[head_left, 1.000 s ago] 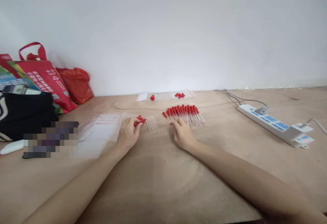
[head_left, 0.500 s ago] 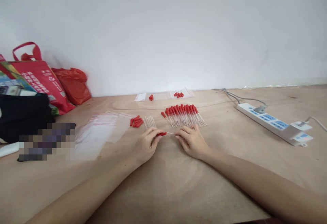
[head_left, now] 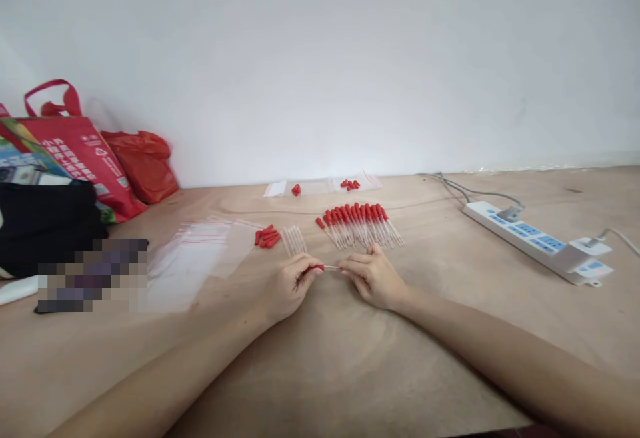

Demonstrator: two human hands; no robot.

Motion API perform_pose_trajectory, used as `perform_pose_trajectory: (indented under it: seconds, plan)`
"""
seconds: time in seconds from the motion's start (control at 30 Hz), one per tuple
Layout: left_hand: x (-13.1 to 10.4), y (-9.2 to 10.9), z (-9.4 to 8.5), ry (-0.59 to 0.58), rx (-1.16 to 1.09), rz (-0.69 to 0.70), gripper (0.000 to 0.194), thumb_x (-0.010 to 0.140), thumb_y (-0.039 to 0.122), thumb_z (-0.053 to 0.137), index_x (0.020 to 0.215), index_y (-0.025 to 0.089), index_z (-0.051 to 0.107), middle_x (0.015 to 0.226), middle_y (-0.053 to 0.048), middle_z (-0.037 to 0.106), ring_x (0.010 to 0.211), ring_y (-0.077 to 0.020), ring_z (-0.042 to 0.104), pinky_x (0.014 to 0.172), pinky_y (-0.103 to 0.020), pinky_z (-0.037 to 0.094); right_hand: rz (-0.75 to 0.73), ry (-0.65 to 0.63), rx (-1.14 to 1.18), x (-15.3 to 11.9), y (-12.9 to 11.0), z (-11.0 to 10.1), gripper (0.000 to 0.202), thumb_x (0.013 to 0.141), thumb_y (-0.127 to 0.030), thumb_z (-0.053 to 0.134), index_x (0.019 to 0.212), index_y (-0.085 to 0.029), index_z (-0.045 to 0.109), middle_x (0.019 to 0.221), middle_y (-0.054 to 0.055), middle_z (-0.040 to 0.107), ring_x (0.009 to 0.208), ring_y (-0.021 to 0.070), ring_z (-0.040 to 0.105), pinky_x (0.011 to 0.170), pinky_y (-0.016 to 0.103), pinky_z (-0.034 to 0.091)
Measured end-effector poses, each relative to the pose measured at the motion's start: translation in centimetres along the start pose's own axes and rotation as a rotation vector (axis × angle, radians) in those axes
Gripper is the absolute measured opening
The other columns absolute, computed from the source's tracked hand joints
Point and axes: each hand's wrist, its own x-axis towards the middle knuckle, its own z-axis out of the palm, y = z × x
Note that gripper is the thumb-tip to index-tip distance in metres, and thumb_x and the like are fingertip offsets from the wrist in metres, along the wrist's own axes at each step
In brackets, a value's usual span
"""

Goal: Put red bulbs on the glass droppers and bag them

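My left hand [head_left: 295, 283] pinches a red rubber bulb [head_left: 319, 267], most of it hidden by the fingers. A thin clear tube [head_left: 331, 267] runs from the bulb's end to my right hand [head_left: 373, 277], whose fingers are closed on it. Just behind the hands lies a row of red-topped droppers [head_left: 357, 221], their clear tubes pointing toward me. Several bare clear tubes [head_left: 294, 241] rest behind my left hand, with a small pile of loose red bulbs [head_left: 268, 236] to their left.
Clear zip bags [head_left: 185, 265] are spread at the left. Small bags with red bulbs [head_left: 350, 185] lie by the wall. A white power strip [head_left: 530, 238] with cables is on the right. Red bags [head_left: 83, 158] and a black cloth item [head_left: 50, 225] stand far left.
My left fingers have closed further over the red bulb, so less of it shows. Both hands have shifted slightly, and the bulb and tube sit a little nearer to me.
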Motion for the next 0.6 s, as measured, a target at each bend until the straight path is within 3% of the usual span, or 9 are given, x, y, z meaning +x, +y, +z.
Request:
perform_pose_trajectory:
  seconds: [0.37,0.6]
  plan:
    - [0.06,0.36,-0.16,-0.133,-0.035,-0.006,0.019,0.084,0.018,0.041,0.077,0.015,0.059,0.071,-0.003,0.059,0.066,-0.0119,0.054,0.062,-0.023,0.042,-0.144,0.004,-0.166,0.43,0.91,-0.24,0.024,0.079,-0.010,0.039,0.085,-0.019,0.061,0.069,0.000,0.060,0.064,0.0110,0.046,0.064,0.031,0.016]
    - [0.04,0.35,-0.17,-0.101,0.009,-0.008,0.017,0.083,0.022,0.046,0.077,0.015,0.060,0.066,-0.002,0.057,0.059,-0.0108,0.051,0.056,-0.021,0.040,-0.106,0.015,-0.128,0.17,0.14,-0.28,0.020,0.077,-0.011,0.040,0.081,-0.017,0.059,0.070,0.001,0.059,0.060,0.0106,0.043,0.063,0.031,0.016]
